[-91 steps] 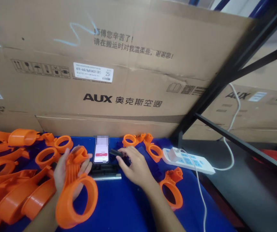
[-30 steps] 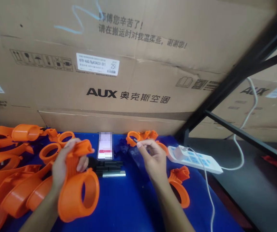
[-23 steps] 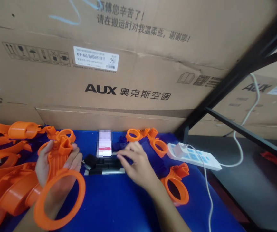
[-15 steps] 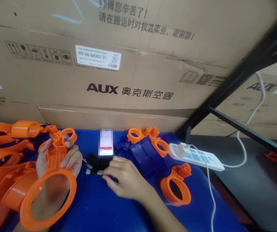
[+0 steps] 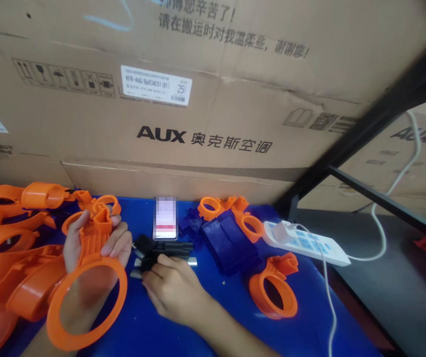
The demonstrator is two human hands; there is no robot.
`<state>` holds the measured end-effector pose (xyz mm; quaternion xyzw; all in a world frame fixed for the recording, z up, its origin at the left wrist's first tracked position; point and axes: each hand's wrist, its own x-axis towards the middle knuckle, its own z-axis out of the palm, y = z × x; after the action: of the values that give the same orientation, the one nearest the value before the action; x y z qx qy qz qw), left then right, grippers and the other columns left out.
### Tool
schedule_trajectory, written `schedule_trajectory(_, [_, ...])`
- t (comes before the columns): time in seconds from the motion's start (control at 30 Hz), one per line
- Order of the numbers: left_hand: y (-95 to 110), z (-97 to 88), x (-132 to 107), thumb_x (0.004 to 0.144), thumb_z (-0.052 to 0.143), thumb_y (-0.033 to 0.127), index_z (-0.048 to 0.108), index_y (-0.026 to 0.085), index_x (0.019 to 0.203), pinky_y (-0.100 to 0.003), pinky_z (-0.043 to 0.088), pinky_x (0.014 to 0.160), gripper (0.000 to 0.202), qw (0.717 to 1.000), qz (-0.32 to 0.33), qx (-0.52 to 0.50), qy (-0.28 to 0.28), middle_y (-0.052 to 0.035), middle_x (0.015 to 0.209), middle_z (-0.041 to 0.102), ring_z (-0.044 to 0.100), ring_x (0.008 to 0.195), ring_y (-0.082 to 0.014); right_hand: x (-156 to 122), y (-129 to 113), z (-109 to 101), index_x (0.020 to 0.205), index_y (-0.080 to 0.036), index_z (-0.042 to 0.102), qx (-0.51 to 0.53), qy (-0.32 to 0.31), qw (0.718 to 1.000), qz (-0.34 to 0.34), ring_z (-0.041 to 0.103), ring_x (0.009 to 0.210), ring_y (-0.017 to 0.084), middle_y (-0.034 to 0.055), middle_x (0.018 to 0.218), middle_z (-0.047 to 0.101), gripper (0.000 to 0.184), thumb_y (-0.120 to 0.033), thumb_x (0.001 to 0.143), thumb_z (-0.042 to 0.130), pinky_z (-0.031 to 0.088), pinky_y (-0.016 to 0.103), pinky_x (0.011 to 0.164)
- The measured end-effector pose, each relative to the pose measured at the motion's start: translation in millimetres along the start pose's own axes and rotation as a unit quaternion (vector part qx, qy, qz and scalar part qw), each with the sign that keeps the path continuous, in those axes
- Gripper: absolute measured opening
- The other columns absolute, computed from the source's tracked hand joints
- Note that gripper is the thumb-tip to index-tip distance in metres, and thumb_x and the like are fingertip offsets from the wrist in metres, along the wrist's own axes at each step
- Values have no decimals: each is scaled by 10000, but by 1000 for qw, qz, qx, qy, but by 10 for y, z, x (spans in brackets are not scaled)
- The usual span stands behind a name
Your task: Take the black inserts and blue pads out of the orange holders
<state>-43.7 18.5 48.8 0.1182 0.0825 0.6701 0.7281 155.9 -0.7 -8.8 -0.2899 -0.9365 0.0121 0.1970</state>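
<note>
My left hand (image 5: 118, 243) is wrapped round the ribbed neck of an orange plastic ring bracket (image 5: 93, 243), whose large ring hangs toward me. My right hand (image 5: 174, 287) rests low over a small group of black and silver pieces (image 5: 172, 247) on the blue tabletop. Its fingers are bent together at the left end of these pieces, and their tips are partly hidden, so what they pinch cannot be made out. Just behind the pieces stands a phone (image 5: 165, 218) with a lit, blurred screen.
Several orange ring brackets (image 5: 30, 292) are heaped at the left. Dark blue plastic parts (image 5: 230, 243) and more orange brackets (image 5: 272, 290) lie to the right, beside a white power strip (image 5: 309, 243) with a cable. A large cardboard box (image 5: 205, 114) forms the back; a black metal frame (image 5: 343, 139) slants at right.
My right hand has shifted left and slightly down, uncovering more of the black and silver pieces. My left hand still holds the orange bracket, and the whole view has moved slightly.
</note>
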Motion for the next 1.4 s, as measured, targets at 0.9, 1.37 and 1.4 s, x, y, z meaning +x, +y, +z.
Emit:
schedule_trajectory(0.9, [-498, -107, 33, 951, 563, 633, 647, 218, 989, -256, 502, 545, 425, 940, 84, 321, 83, 10, 575, 633, 583, 510, -153, -78, 203, -571, 1558, -247, 368, 443, 31, 890, 106, 686, 1038, 219, 113, 1308, 659, 806, -465, 889, 761, 573, 360, 905])
schedule_trajectory(1.37, [-850, -83, -172, 803, 850, 336, 606, 340, 1395, -449, 511, 1098, 640, 911, -14, 412, -14, -93, 1432, 654, 606, 1330, -327, -64, 294, -401, 1622, -250, 243, 289, 137, 935, 156, 560, 1316, 327, 169, 1477, 519, 935, -374, 865, 776, 503, 512, 1090])
schedule_trajectory(1.4, [-814, -55, -216, 796, 853, 285, 602, 338, 1400, -457, 512, 1097, 657, 903, -8, 429, -13, -96, 1428, 656, 619, 1313, -327, -70, 305, -426, 1622, -240, 260, 265, 118, 946, 144, 554, 1303, 330, 169, 1454, 521, 956, -396, 843, 792, 498, 520, 1092])
